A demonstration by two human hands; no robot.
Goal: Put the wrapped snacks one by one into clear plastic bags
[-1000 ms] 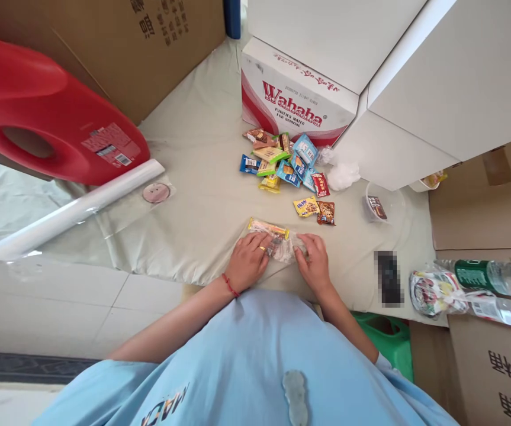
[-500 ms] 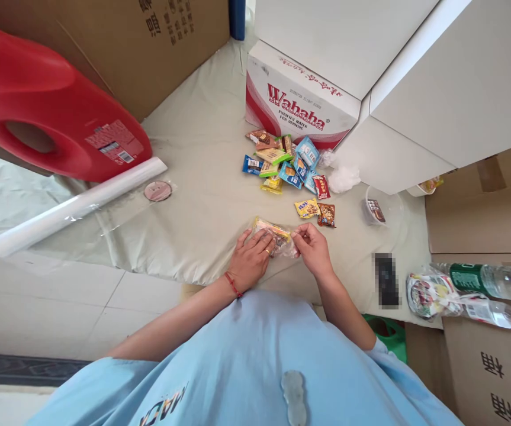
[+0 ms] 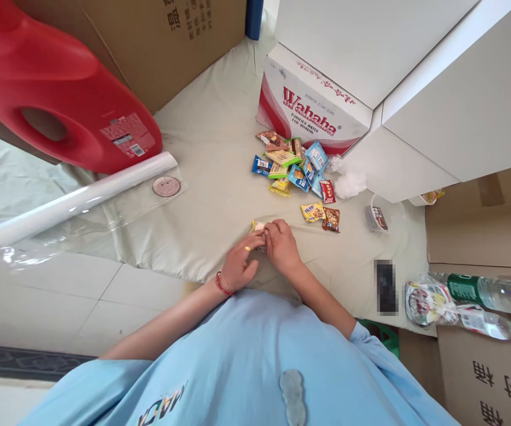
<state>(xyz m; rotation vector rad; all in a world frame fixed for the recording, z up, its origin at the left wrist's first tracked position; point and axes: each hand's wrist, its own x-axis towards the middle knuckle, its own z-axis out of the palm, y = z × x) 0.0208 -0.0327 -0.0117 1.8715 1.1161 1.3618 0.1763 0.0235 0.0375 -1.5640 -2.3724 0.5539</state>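
A small bundle of snack packets (image 3: 258, 226) in clear plastic lies at the table's near edge, mostly covered by my hands. My left hand (image 3: 241, 261) rests over its left side, fingers bent together on the wrap. My right hand (image 3: 282, 247) pinches the plastic at the top middle, its fingertips meeting those of the left. Just beyond to the right lie a yellow cookie packet (image 3: 312, 212) and a brown cookie packet (image 3: 331, 219). Farther back, a pile of wrapped snacks (image 3: 284, 158) holds green, blue, yellow and red packets.
A roll of clear film (image 3: 82, 198) and a big red jug (image 3: 82, 100) stand left. A Wahaha carton (image 3: 312, 109) is behind the pile. Rightward are crumpled plastic (image 3: 350, 184), a clear tub (image 3: 392, 216), a blurred dark object (image 3: 386, 287) and plastic bottles (image 3: 499, 290).
My right hand has moved left from the bundle's right end to meet my left fingertips. My left hand has shifted slightly left. The camera view has turned a little.
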